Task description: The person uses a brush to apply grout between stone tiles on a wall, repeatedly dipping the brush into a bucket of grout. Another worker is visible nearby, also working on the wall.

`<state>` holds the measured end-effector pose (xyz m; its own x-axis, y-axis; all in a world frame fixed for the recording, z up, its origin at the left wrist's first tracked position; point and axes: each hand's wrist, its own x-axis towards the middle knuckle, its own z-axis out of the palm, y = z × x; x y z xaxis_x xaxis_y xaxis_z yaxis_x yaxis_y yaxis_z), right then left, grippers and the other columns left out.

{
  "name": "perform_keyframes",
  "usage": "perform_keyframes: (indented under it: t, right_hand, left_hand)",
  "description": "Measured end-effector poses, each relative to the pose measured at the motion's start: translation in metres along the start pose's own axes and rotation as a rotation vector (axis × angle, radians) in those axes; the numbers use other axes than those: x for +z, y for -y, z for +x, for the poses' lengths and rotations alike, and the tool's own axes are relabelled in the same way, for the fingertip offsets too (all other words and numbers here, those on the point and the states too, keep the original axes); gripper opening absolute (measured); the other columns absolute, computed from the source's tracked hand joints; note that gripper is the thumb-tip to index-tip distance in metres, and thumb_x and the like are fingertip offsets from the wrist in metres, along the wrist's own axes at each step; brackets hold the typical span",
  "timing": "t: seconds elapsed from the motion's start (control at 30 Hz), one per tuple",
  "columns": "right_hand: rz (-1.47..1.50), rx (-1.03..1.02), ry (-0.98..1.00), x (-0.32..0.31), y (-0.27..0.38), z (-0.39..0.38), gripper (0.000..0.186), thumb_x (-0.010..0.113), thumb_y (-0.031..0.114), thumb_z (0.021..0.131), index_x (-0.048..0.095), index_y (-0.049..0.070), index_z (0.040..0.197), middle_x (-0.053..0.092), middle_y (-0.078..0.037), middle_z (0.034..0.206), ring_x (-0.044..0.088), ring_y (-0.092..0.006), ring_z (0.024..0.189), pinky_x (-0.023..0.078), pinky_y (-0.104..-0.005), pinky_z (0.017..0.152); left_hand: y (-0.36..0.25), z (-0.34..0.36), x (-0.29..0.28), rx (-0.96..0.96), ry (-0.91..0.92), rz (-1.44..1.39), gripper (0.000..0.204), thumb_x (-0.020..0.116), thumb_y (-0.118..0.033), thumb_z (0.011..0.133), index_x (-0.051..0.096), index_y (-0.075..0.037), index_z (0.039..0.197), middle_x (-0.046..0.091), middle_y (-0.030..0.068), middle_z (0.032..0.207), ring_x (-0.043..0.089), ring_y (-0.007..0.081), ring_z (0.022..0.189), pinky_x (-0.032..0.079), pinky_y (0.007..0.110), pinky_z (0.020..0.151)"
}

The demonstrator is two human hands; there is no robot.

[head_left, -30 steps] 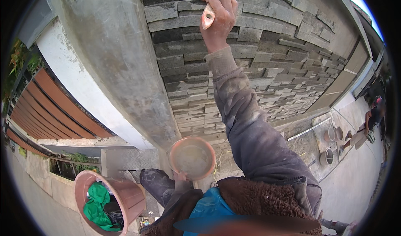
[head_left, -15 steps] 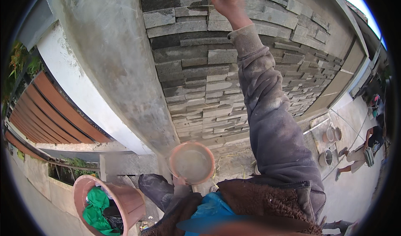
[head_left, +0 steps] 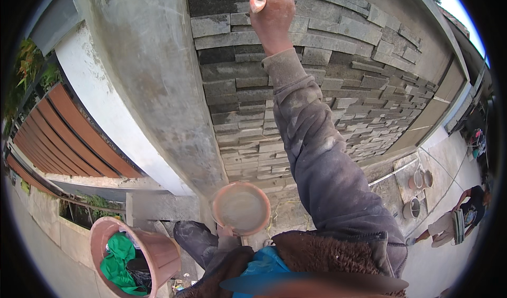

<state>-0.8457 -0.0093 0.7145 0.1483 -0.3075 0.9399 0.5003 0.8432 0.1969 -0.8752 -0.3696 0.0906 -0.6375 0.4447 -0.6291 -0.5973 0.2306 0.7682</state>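
Note:
My right hand [head_left: 275, 21] is raised against the upper part of a grey stacked-stone wall [head_left: 232, 89]. Its fingers are closed round a tool handle [head_left: 257, 1], orange and pale at the butt end; the hand hides the tool's working end. Low in front of me, my left hand [head_left: 227, 231] grips the near rim of a round orange-brown basin [head_left: 267, 205]. Cloudy grey liquid [head_left: 240, 208] fills much of the basin.
At lower left stands a large pinkish-brown tub [head_left: 168, 256] holding a green bag [head_left: 117, 261] and a black bag. A smooth concrete pillar [head_left: 142, 76] borders the stone wall. Several buckets [head_left: 411, 208] are on the ground at right, near a person [head_left: 446, 229] carrying flat grey pieces.
My right hand has come down and slightly left with the tool, showing more of the handle's end. My left hand stays on the basin. The person at right has moved.

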Motion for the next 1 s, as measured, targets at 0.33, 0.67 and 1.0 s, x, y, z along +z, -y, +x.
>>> perform_keyframes:
  t: [0.33, 0.67, 1.0]
  right_hand:
    - [0.039, -0.025, 0.049, 0.015, 0.032, -0.022, 0.031, 0.064, 0.017, 0.094, 0.064, 0.005, 0.123, 0.064, -0.013, 0.124, 0.059, -0.0254, 0.120, 0.049, -0.0421, 0.099]
    - [0.161, -0.212, 0.099, 0.020, 0.034, -0.005, 0.040, 0.061, 0.021, 0.098, 0.059, 0.003, 0.134, 0.060, -0.018, 0.130, 0.057, -0.0310, 0.123, 0.047, -0.0454, 0.105]
    - [0.426, 0.047, 0.221, 0.011, 0.040, -0.059, 0.025, 0.070, 0.010, 0.085, 0.068, 0.007, 0.110, 0.068, -0.011, 0.111, 0.064, -0.0253, 0.105, 0.052, -0.0382, 0.091]
  left_hand:
    - [-0.004, 0.000, 0.002, -0.007, 0.000, 0.015, 0.048, 0.054, 0.000, 0.080, 0.054, -0.007, 0.128, 0.061, 0.0094, 0.074, 0.055, 0.0210, 0.044, 0.042, 0.033, 0.035]
    - [0.000, -0.005, 0.000, -0.012, -0.011, -0.008, 0.046, 0.056, -0.001, 0.081, 0.054, -0.006, 0.126, 0.061, 0.0101, 0.073, 0.056, 0.0216, 0.045, 0.042, 0.033, 0.035]
    - [-0.002, -0.015, -0.002, -0.043, -0.038, -0.031, 0.044, 0.057, -0.002, 0.082, 0.054, -0.006, 0.125, 0.061, 0.0108, 0.073, 0.057, 0.0222, 0.046, 0.042, 0.034, 0.035]
